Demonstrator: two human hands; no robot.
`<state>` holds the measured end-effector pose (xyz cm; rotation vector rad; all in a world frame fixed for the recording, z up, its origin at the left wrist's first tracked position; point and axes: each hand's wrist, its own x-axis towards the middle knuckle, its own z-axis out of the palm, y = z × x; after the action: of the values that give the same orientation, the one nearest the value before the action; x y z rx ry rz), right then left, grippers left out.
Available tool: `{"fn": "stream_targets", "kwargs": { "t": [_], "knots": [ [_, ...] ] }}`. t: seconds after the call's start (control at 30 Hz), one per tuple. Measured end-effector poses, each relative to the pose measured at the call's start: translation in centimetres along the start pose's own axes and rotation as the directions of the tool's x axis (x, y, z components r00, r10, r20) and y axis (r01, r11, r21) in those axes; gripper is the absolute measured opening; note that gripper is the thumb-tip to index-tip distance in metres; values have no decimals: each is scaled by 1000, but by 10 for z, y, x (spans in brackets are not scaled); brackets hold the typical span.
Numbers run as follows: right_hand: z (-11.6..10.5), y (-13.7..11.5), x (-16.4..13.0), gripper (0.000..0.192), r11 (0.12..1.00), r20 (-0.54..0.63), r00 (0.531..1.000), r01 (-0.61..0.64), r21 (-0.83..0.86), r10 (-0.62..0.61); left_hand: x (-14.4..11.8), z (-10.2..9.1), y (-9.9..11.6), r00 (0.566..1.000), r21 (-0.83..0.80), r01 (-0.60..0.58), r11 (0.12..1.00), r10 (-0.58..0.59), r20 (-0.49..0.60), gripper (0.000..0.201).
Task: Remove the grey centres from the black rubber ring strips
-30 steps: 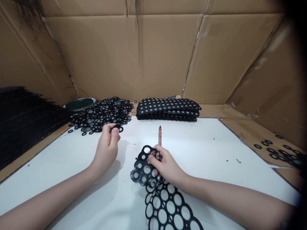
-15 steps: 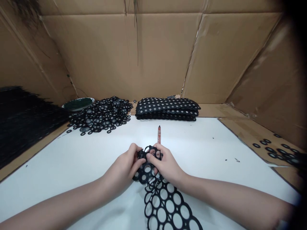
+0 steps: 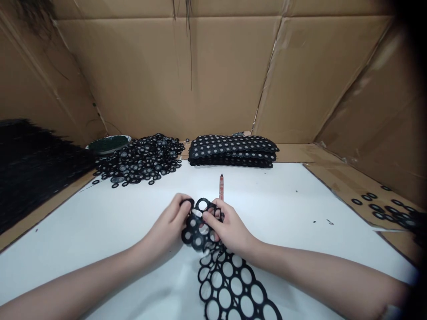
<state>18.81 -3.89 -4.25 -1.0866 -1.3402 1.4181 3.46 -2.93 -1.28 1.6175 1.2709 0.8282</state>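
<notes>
A black rubber sheet punched full of round holes (image 3: pixel 230 284) lies on the white table (image 3: pixel 287 209) and runs toward me. My left hand (image 3: pixel 168 226) pinches the sheet's far left corner between thumb and fingertips. My right hand (image 3: pixel 230 229) grips the far end beside it and also holds a thin reddish pointed tool (image 3: pixel 221 186) that sticks up past the fingers. The two hands nearly touch over the sheet's end.
A heap of black rings (image 3: pixel 142 158) lies at the back left beside a green dish (image 3: pixel 108 144). A stack of black sheets (image 3: pixel 233 151) sits at the back centre. Loose rings (image 3: pixel 388 206) lie on cardboard at right. Dark material (image 3: pixel 30 169) fills the left side. Cardboard walls surround everything.
My left hand left the ring heap, came back to the sheet and took hold of its far left corner. My right hand stayed on the sheet.
</notes>
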Motion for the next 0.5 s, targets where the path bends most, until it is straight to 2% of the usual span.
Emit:
{"fn": "stream_targets", "kwargs": {
  "t": [0.03, 0.1, 0.17, 0.23, 0.3, 0.37, 0.43, 0.5],
  "knots": [
    [0, 0, 0, 19, 1000, -22, 1000, -5, 9, 5, 4, -6, 0, 995, 27, -19, 999, 21, -97, 23],
    [-2, 1, 1, 21, 999, -70, 997, -29, 34, 32, 10, -18, 0, 950, 105, -69, 992, 97, -296, 22],
    [-3, 1, 2, 23, 996, -101, 993, -56, 63, 63, 11, -24, 1, 898, 220, -104, 970, 187, -398, 19],
    [-3, 1, 3, 25, 995, -114, 991, -57, 86, 67, 6, -23, 2, 902, 374, -130, 918, 266, -341, 17],
    [-3, 1, 4, 25, 994, -116, 992, -31, 109, 44, 0, -16, 1, 935, 496, -183, 849, 306, -179, 17],
    [-2, -1, 4, 23, 993, -104, 995, 3, 115, 9, -4, -6, -2, 949, 542, -243, 804, 314, -39, 15],
    [-1, -3, 3, 23, 994, -75, 997, 38, 106, -30, -5, 0, -6, 955, 565, -257, 784, 294, 26, 15],
    [-1, -3, 2, 24, 994, -54, 997, 67, 86, -63, -4, 3, -8, 968, 566, -223, 794, 250, 31, 14]
  ]
}}
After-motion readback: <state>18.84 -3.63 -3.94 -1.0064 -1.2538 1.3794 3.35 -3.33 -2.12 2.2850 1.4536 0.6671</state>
